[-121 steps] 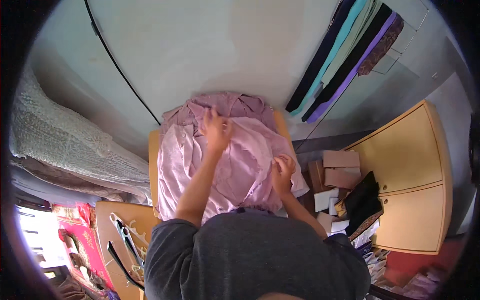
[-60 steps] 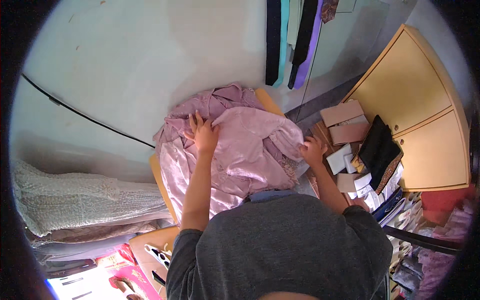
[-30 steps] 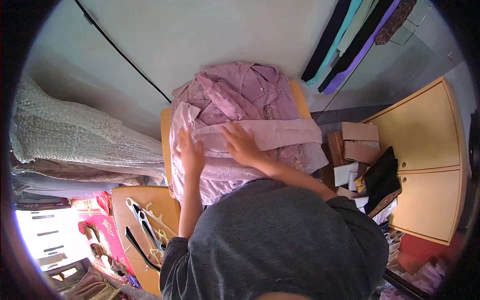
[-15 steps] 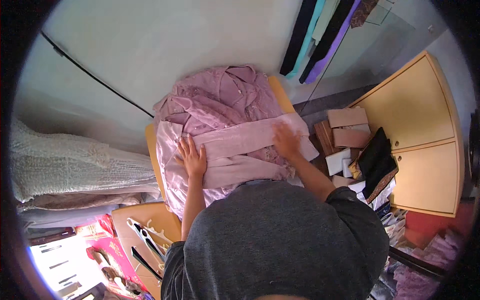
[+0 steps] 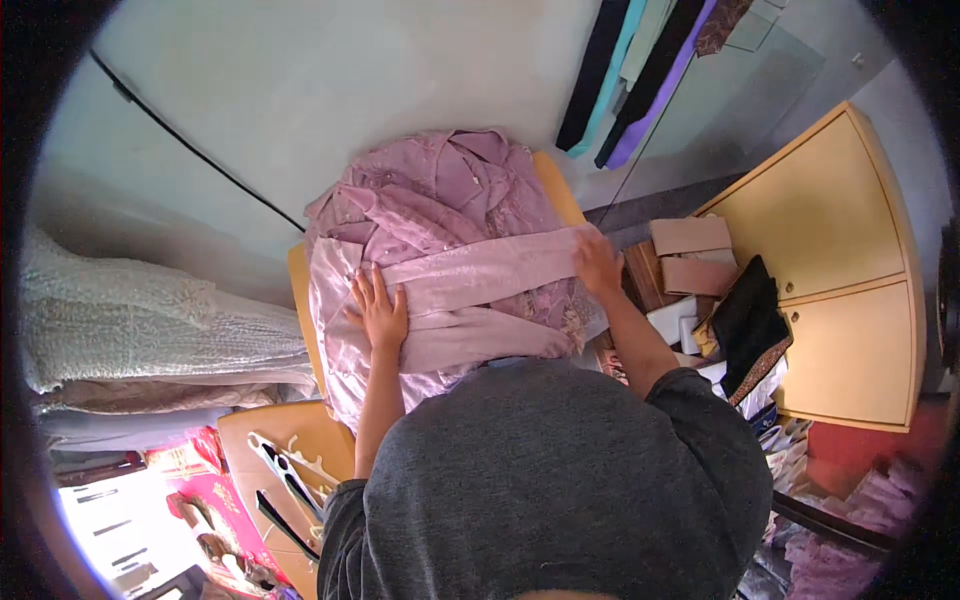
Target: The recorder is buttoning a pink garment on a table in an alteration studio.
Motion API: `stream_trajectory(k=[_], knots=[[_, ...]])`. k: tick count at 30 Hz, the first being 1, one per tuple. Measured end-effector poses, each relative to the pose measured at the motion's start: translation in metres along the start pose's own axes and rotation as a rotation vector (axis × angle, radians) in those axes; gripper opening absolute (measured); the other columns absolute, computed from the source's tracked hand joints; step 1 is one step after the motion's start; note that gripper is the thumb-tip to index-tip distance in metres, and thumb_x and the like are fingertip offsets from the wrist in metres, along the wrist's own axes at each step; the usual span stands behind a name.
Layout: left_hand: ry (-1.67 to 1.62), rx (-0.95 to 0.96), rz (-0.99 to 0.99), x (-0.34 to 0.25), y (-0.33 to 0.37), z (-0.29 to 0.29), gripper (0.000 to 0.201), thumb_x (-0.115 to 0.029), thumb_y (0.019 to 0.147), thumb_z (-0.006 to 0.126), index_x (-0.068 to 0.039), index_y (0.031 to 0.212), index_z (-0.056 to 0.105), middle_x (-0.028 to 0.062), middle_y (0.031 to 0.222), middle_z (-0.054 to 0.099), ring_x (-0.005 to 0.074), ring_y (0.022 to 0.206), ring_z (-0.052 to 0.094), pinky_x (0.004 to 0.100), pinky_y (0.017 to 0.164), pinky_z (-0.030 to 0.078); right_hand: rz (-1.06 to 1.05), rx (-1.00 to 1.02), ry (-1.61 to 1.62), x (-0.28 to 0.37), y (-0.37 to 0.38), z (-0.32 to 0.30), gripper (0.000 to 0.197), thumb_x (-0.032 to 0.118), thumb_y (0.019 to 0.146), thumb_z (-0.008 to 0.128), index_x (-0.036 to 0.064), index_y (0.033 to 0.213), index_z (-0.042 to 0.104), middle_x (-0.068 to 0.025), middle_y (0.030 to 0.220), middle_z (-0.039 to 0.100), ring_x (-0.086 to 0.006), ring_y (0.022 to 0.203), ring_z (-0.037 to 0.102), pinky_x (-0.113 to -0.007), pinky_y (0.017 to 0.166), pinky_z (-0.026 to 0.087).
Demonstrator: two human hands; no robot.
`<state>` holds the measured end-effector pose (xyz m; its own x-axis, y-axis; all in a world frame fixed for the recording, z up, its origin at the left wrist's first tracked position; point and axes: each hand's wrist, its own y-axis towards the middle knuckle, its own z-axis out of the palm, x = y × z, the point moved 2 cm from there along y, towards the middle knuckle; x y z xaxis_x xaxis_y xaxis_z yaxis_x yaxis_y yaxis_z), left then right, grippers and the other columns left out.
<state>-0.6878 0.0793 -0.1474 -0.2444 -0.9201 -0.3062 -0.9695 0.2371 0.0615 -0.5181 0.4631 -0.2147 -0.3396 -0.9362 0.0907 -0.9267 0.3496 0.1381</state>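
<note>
A dusty-pink embroidered garment (image 5: 440, 190) lies spread on a tan-topped table (image 5: 562, 190). Across its middle runs a smooth, paler pink sleeve (image 5: 480, 272), with a second folded band of plain cloth nearer me. My left hand (image 5: 380, 312) rests flat on the left part of the cloth, fingers spread. At the right end of the sleeve, my right hand (image 5: 598, 268) has its fingers bent round the cloth edge. Part of the garment's near side is hidden behind my dark grey shirt.
Pale beaded gowns (image 5: 170, 310) hang at the left. White hangers (image 5: 290, 470) lie on a tan surface at lower left. Right of the table are boxes (image 5: 695, 250), a black cloth (image 5: 750, 330) and a light wooden cabinet (image 5: 840, 270). Coloured strips (image 5: 640, 90) hang at the far wall.
My right hand has moved right to the sleeve's end. The cloth that stuck out at the right is drawn in there. My left hand stays in place.
</note>
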Motion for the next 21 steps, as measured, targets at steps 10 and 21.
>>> stream_trajectory(k=[10,21], knots=[[-0.138,-0.065,-0.203,0.008,-0.016,-0.022,0.063,-0.047,0.088,0.045,-0.021,0.143,0.028,0.012,0.151,0.016,0.032,0.14,0.01,0.0646,0.102,0.001,0.168,0.26,0.134,0.012,-0.012,-0.016,0.053,0.044,0.093,0.039,0.0202,0.14,0.034,-0.0082,0.144,0.033,-0.0243,0.133,0.03,-0.063,0.103,0.012],[-0.225,-0.376,0.052,-0.016,-0.034,-0.089,0.014,-0.027,0.077,0.067,-0.019,0.088,0.072,0.01,0.142,0.04,0.0326,0.135,0.025,0.0548,0.104,0.002,-0.183,-0.218,0.602,0.11,0.013,-0.082,0.078,0.047,0.074,0.07,0.0104,0.136,0.04,-0.0201,0.141,0.028,-0.0412,0.13,0.024,-0.062,0.099,0.019]])
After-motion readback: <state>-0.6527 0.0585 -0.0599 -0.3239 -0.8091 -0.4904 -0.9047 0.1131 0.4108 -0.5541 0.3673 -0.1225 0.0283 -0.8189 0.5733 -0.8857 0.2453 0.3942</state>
